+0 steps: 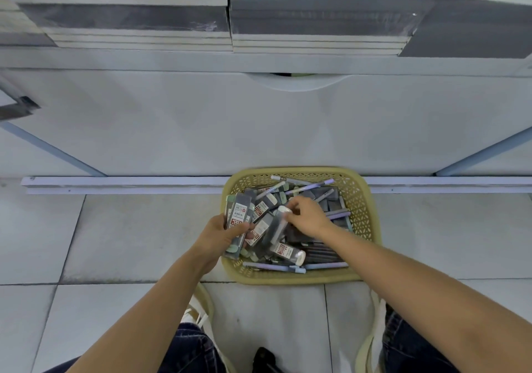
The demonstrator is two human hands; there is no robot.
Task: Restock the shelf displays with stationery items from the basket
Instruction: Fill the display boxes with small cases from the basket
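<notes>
A yellow perforated basket [363, 200] sits on the floor tiles against the base of the shelf unit. It is full of dark tube-shaped packs with red-and-white labels and several lilac pens [328, 265]. My left hand [223, 236] is at the basket's left rim, closed around a bunch of the dark packs [240, 214]. Over the middle of the basket, my right hand [306, 216] pinches the white-capped end of another dark pack [276, 226].
The white shelf unit front [259, 125] with a curved cut-out rises behind the basket. On its top edge lie stacks of dark-covered notebooks [316, 18]. A pale rail [129, 184] runs along the floor. My knees in dark jeans frame the bottom of the view.
</notes>
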